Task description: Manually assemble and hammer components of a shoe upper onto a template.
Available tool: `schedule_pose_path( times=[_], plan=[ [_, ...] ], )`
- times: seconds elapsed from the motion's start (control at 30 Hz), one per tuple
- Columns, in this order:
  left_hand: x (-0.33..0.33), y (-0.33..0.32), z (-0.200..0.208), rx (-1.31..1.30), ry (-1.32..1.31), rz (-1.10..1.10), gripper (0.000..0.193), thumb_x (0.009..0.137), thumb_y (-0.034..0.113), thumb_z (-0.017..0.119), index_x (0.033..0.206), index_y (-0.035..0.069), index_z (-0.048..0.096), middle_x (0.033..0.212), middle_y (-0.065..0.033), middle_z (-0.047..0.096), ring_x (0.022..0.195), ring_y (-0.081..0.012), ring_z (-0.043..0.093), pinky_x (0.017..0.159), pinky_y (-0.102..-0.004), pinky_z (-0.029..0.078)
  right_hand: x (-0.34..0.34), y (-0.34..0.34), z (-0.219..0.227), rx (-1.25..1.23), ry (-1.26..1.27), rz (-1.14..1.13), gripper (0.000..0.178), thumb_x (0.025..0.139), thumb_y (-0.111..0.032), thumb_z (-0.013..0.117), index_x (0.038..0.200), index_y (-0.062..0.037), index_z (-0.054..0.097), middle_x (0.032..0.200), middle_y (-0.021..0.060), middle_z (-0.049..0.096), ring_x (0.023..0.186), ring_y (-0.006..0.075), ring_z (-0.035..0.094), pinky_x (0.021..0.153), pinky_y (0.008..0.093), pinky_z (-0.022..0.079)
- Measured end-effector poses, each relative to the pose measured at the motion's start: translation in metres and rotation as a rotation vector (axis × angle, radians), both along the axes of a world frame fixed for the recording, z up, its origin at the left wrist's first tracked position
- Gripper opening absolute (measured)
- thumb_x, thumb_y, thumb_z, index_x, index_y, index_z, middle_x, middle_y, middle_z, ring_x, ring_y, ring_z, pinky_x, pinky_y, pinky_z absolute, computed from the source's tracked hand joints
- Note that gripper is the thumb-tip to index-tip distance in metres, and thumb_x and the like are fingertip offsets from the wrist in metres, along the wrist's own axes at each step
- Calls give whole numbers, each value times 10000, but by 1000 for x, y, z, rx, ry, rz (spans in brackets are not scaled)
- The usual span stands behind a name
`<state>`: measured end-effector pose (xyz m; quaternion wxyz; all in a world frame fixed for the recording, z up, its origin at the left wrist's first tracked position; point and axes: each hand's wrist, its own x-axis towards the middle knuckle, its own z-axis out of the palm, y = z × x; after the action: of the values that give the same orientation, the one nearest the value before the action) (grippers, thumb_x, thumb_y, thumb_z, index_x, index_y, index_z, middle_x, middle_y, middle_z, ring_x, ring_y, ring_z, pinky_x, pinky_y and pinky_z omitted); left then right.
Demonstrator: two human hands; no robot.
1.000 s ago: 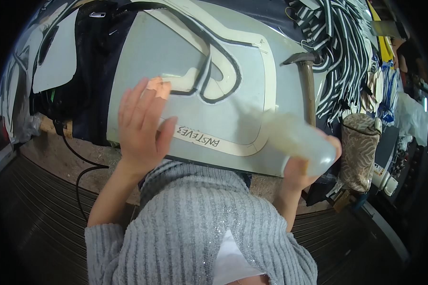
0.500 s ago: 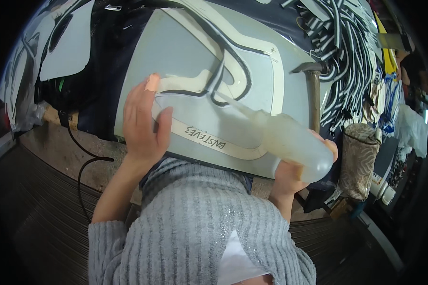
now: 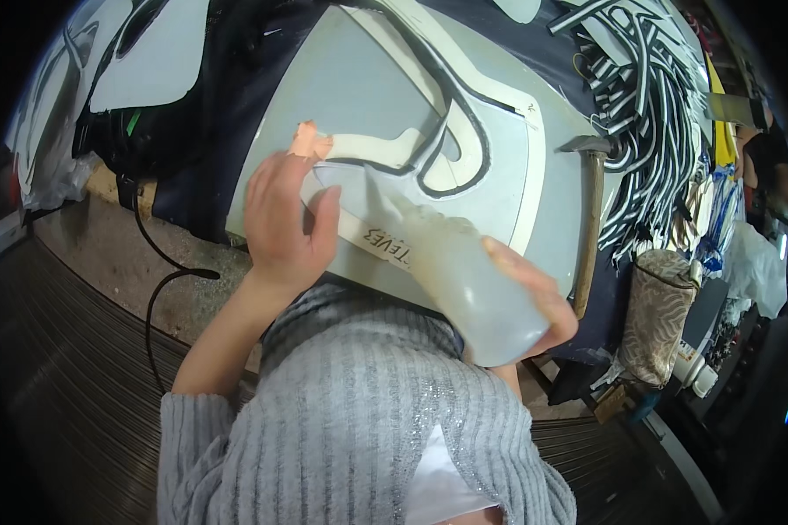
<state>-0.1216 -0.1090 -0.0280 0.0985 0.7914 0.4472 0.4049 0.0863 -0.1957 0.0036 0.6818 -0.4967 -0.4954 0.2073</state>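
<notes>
Steadiness matters: left hand (image 3: pixel 282 223), fingers spread, pins the cream curved strip (image 3: pixel 372 147) while right hand (image 3: pixel 534 297) grips the translucent plastic squeeze bottle (image 3: pixel 464 276), nozzle just beside those fingers.

Ribbed dark floor (image 3: pixel 70 385), dusty bench edge (image 3: pixel 140 262), striped strips (image 3: pixel 648 114) heaped right.

Right hand (image 3: pixel 534 302) mostly hidden behind the squeeze bottle (image 3: pixel 460 276); only fingertips show. Bottle nozzle tip too blurred to tell if it touches the grey board (image 3: pixel 359 87). Left hand (image 3: pixel 280 223) covers the cream strip's (image 3: pixel 368 149) end (board's top cropped by the frame).
</notes>
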Motion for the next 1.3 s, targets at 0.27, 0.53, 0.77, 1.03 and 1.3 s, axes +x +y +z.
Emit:
schedule_pose_path(
  times=[0.27, 0.53, 0.77, 1.03, 1.3],
  plan=[
    [-3, -6, 0, -23, 31, 28, 644, 811, -42, 711, 1378, -66, 405, 1045, -166, 670, 864, -240, 631, 834, -351, 500, 24, 15, -5, -4, -247, 435, 596, 847, -128, 768, 1244, -73, 327, 1121, 258, 624, 948, 378, 698, 815, 476, 605],
    [-4, -4, 5, -19, -19, 27, 595, 780, -41, 759, 1299, -62, 468, 916, -120, 658, 768, -213, 621, 768, -337, 515, 13, 19, -10, 133, -30, 523, 571, 908, -441, 692, 1274, -43, 506, 1243, 313, 586, 1121, 514, 597, 955, 624, 484],
    [-5, -4, 2, 23, -20, 0, 562, 766, -58, 757, 1259, -61, 488, 963, -142, 670, 791, -232, 626, 778, -347, 516, 16, 13, -4, 168, -56, 434, 586, 916, -477, 662, 1266, -31, 513, 1243, 301, 586, 1111, 508, 599, 947, 634, 486],
    [-6, -3, 1, 30, -9, 20, 553, 758, -69, 744, 1255, -68, 501, 906, -113, 656, 771, -219, 603, 759, -337, 509, 23, 3, 6, 101, -289, 374, 572, 898, -315, 709, 1284, -62, 372, 1155, 289, 624, 1015, 419, 664, 877, 521, 554],
    [-5, -1, 1, 28, -3, 9, 562, 759, -77, 738, 1270, -69, 506, 849, -85, 623, 761, -200, 583, 750, -318, 504, 24, 5, 17, 77, -482, 328, 594, 862, -143, 764, 1248, -54, 322, 1048, 275, 649, 928, 359, 708, 827, 464, 591]
  ],
)
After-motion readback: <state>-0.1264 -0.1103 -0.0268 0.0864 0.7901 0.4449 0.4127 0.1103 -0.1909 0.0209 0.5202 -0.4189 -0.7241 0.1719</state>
